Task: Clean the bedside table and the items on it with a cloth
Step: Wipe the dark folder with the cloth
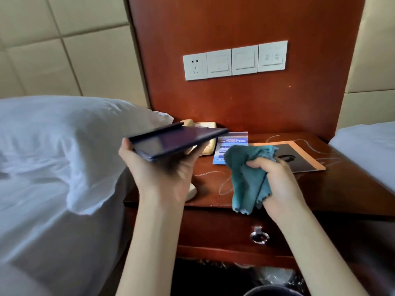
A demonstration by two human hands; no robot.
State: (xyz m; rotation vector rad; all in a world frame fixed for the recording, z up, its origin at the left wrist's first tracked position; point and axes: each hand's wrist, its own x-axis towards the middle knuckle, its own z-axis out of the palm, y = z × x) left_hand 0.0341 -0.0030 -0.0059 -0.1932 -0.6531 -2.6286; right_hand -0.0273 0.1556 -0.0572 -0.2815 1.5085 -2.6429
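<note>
My left hand (162, 169) holds a flat dark purple folder (177, 139) level above the left part of the reddish wooden bedside table (320, 189). My right hand (275, 178) is closed around a bunched teal cloth (245, 174) that hangs over the table's front middle, just right of the folder. A blue printed card (224, 146) and a dark booklet with an orange border (303, 157) lie on the tabletop behind the cloth. A beige telephone (205, 127) sits at the back left, mostly hidden by the folder.
A white pillow (64, 146) and bed press against the table's left side. Another white bed (367, 150) is at the right. A switch and socket panel (235, 60) is on the wooden wall board. The drawer has a metal ring pull (259, 237). Thin white cord loops lie on the tabletop.
</note>
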